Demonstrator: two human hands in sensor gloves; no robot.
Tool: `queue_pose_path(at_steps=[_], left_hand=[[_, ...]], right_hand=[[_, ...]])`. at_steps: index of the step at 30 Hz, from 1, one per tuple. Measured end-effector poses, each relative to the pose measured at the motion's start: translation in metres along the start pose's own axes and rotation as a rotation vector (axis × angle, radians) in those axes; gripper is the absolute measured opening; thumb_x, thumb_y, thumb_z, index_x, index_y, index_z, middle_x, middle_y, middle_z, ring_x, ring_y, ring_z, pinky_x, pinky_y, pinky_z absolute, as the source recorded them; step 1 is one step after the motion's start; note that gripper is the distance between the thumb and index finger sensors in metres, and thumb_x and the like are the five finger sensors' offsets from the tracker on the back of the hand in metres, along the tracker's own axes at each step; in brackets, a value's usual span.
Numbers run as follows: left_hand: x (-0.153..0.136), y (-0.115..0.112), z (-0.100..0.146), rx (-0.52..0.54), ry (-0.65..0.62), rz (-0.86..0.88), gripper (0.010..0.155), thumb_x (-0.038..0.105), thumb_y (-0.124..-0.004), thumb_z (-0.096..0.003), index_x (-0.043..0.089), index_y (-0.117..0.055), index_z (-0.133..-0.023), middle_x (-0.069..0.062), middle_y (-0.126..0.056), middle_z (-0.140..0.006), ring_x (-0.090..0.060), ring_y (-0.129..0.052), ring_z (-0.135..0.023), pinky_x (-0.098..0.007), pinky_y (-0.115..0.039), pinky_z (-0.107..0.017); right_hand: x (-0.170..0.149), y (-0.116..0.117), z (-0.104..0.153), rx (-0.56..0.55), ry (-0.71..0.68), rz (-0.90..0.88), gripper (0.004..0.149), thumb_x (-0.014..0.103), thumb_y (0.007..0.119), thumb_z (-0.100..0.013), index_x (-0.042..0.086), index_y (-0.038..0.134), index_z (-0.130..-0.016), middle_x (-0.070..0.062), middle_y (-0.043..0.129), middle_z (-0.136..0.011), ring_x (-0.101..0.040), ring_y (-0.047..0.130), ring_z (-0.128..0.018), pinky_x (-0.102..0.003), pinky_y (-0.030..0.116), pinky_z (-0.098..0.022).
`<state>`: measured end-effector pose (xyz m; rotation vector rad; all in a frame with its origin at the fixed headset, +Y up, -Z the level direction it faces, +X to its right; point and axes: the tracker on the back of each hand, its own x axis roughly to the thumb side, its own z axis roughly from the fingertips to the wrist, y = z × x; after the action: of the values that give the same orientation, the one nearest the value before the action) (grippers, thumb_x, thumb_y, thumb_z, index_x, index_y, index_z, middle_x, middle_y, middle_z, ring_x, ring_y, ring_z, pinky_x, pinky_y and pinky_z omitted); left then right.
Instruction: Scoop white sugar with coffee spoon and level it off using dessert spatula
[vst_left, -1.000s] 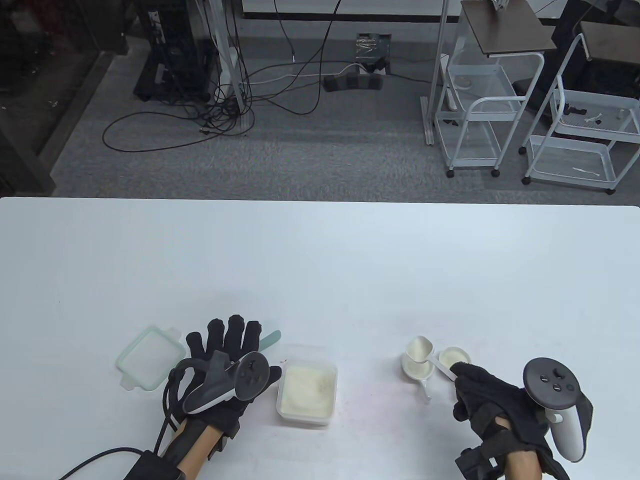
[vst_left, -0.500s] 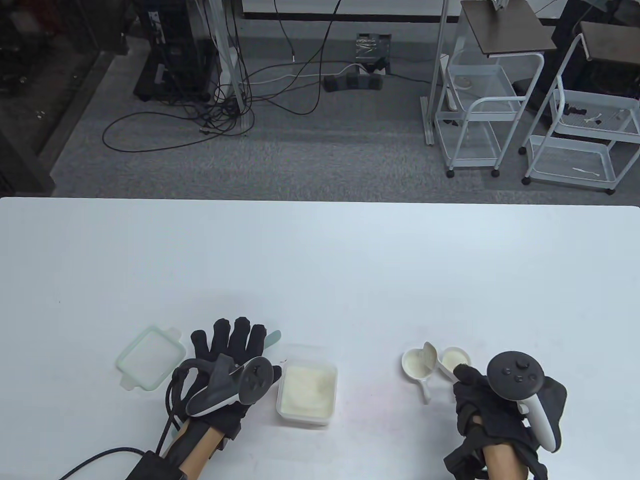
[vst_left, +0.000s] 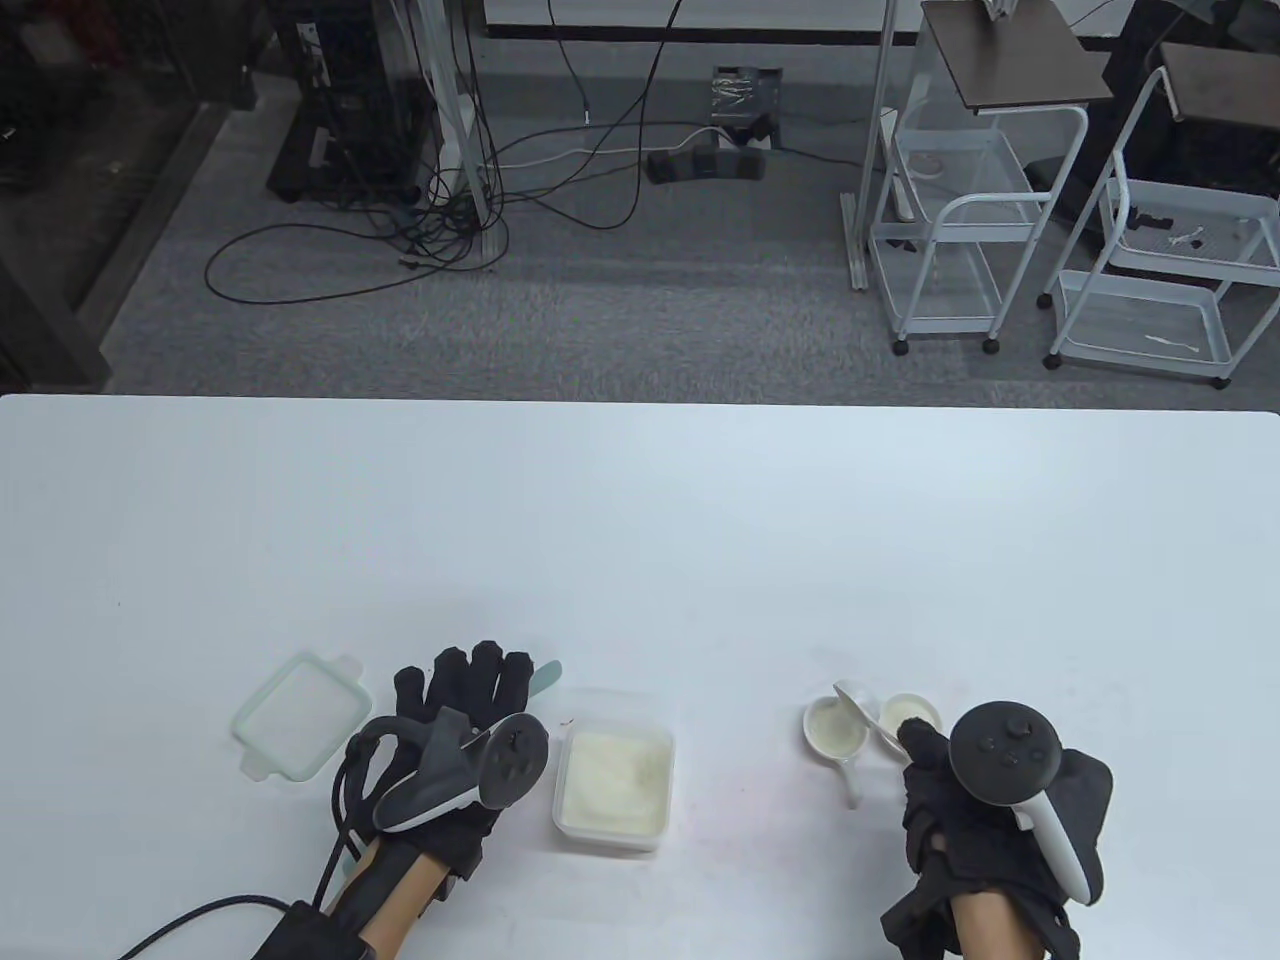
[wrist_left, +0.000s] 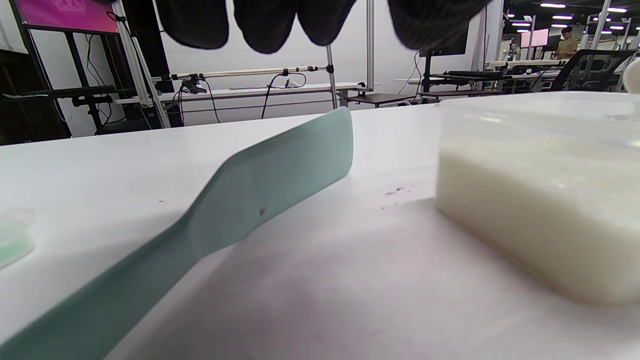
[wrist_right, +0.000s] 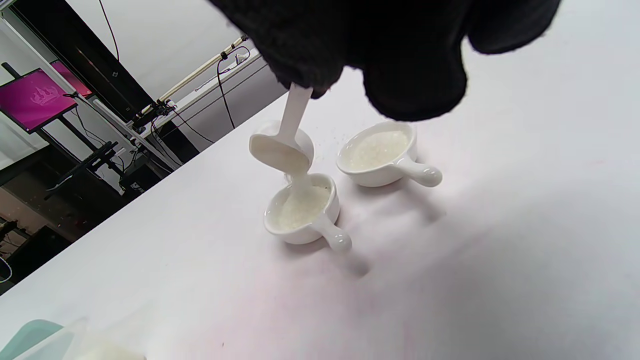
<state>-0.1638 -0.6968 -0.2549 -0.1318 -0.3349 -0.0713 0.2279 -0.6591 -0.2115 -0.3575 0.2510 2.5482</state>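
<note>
Your right hand (vst_left: 945, 790) is pinching the coffee spoon (wrist_right: 282, 150) by its handle, bowl tipped down, and sugar is pouring into the nearer of two small handled white dishes (wrist_right: 302, 210). The second dish (wrist_right: 380, 152), just beside it to the right in the table view, is already holding sugar. The spoon's long axis is running from your fingertips (wrist_right: 300, 65) away and to the left, bowl directly over the dish, not touching it as far as I can tell.

Your left hand (vst_left: 455, 740) is lying open and flat on the worktop (vst_left: 640, 520), fingers straight, gripping nothing. The dessert spatula (wrist_left: 240, 200), pale green, is lying under and beyond those fingers; its blade tip is poking out past them in the table view, pointing away and slightly right, toward the far-left corner of the sugar container (vst_left: 613, 780). The handle end is running back under your palm toward you.

That's the relation that matters, I'd judge: the spatula is at your left hand, the container is just beside it to the right, and the spoon is well apart on the right. The green-rimmed lid (vst_left: 300, 715) is sitting left of the left hand.

No brands, labels or readable writing on any of the task items.
</note>
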Motion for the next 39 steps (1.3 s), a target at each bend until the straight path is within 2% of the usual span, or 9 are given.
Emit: queue_pose_path(at_steps=[23, 26, 31, 36, 39], left_hand=[[-0.004, -0.001, 0.0, -0.039, 0.009, 0.009, 0.086, 0.062, -0.056, -0.0621, 0.006, -0.039, -0.125, -0.032, -0.041, -0.127, -0.063, -0.052, -0.108, -0.083, -0.044, -0.068], [-0.006, -0.001, 0.0, -0.039, 0.015, 0.009, 0.087, 0.063, -0.055, -0.0617, 0.006, -0.039, -0.125, -0.032, -0.041, -0.127, -0.063, -0.051, -0.108, -0.083, -0.044, -0.068], [-0.006, -0.001, 0.0, -0.036, 0.014, 0.009, 0.087, 0.063, -0.056, -0.0617, 0.006, -0.039, -0.125, -0.033, -0.041, -0.127, -0.063, -0.051, -0.108, -0.084, -0.043, -0.068], [-0.006, -0.001, 0.0, -0.039, 0.013, 0.005, 0.087, 0.063, -0.056, -0.0617, 0.006, -0.039, -0.125, -0.033, -0.04, -0.127, -0.064, -0.05, -0.108, -0.084, -0.043, -0.068], [-0.006, -0.001, 0.0, -0.038, 0.015, 0.006, 0.087, 0.063, -0.056, -0.0617, 0.006, -0.039, -0.125, -0.033, -0.04, -0.127, -0.064, -0.05, -0.108, -0.084, -0.043, -0.068]], right_hand=[[0.008, 0.0, 0.003, -0.039, -0.024, 0.085, 0.045, 0.005, 0.083, -0.053, 0.012, 0.079, -0.097, -0.028, 0.073, -0.082, -0.042, 0.086, -0.067, -0.073, 0.06, -0.064], [0.006, -0.001, 0.004, -0.059, -0.058, 0.001, 0.046, 0.009, 0.08, -0.056, 0.005, 0.073, -0.101, -0.026, 0.075, -0.08, -0.039, 0.089, -0.064, -0.072, 0.062, -0.062], [0.002, -0.002, 0.004, -0.043, -0.153, -0.291, 0.045, 0.013, 0.077, -0.057, -0.004, 0.075, -0.099, -0.025, 0.083, -0.073, -0.037, 0.094, -0.056, -0.07, 0.067, -0.06], [0.01, 0.008, 0.003, -0.016, -0.199, -0.409, 0.046, 0.014, 0.075, -0.059, 0.01, 0.069, -0.104, -0.023, 0.086, -0.068, -0.033, 0.098, -0.05, -0.065, 0.073, -0.057], [0.017, 0.013, 0.003, -0.036, -0.222, -0.395, 0.042, 0.015, 0.077, -0.058, 0.008, 0.077, -0.099, -0.022, 0.088, -0.067, -0.032, 0.1, -0.049, -0.064, 0.075, -0.056]])
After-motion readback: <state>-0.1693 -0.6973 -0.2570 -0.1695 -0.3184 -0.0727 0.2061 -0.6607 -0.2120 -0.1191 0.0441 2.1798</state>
